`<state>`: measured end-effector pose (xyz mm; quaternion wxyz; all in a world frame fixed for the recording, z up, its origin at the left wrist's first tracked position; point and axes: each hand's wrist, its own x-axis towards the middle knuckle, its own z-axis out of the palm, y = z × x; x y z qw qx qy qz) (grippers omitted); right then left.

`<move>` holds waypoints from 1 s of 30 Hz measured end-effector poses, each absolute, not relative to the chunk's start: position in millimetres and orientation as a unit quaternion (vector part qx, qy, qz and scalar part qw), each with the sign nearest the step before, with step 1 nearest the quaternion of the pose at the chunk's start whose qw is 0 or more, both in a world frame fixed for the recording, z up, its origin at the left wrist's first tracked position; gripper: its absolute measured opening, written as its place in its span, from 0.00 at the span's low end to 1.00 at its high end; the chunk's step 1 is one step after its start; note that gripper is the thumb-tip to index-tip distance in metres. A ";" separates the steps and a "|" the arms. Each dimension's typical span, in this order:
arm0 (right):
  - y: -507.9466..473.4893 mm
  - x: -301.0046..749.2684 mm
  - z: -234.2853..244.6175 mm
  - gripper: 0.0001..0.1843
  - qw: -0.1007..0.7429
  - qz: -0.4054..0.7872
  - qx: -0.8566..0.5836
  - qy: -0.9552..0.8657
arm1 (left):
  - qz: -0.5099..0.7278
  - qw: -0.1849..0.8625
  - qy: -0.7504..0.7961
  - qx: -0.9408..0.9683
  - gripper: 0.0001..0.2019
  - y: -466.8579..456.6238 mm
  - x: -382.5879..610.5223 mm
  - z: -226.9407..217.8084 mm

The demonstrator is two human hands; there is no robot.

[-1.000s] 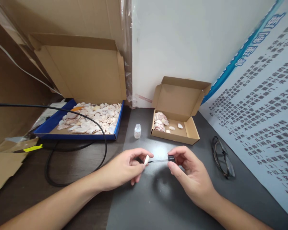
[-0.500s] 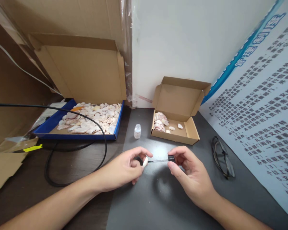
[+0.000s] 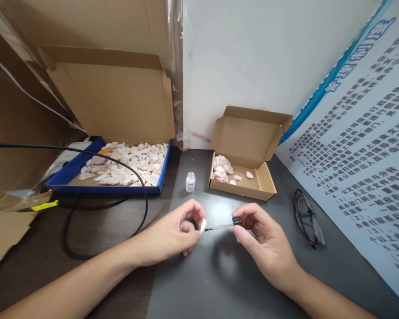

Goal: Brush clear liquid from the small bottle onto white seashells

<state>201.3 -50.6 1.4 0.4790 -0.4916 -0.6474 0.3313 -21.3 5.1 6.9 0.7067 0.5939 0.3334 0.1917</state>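
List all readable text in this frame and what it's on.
Poster, blue heading band: large white Chinese characters, sheared by the angle, not reliably readable.
Poster, body: numbered lines of black Chinese text with markers like "(1)", "(2)", "(3)"; the words are too small and blurred to quote.
Small white bottle: no legible label.
Large cardboard box, small cardboard box, yellow strip: no text visible.
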 end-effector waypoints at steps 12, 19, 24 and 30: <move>-51.9 202.0 2.5 0.05 0.483 0.334 -0.496 -0.639 | 0.181 0.706 0.340 0.594 0.09 5.2 -21.3 6.9; -49.8 200.9 4.4 0.03 0.476 0.334 -0.495 -0.645 | 0.183 0.709 0.336 0.593 0.10 4.9 -21.4 6.7; -50.6 201.0 1.0 0.05 0.494 0.318 -0.506 -0.631 | 0.180 0.705 0.340 0.595 0.10 4.6 -21.6 6.3; -50.8 200.6 1.9 0.05 0.479 0.339 -0.492 -0.643 | 0.179 0.707 0.341 0.593 0.12 5.1 -21.3 7.5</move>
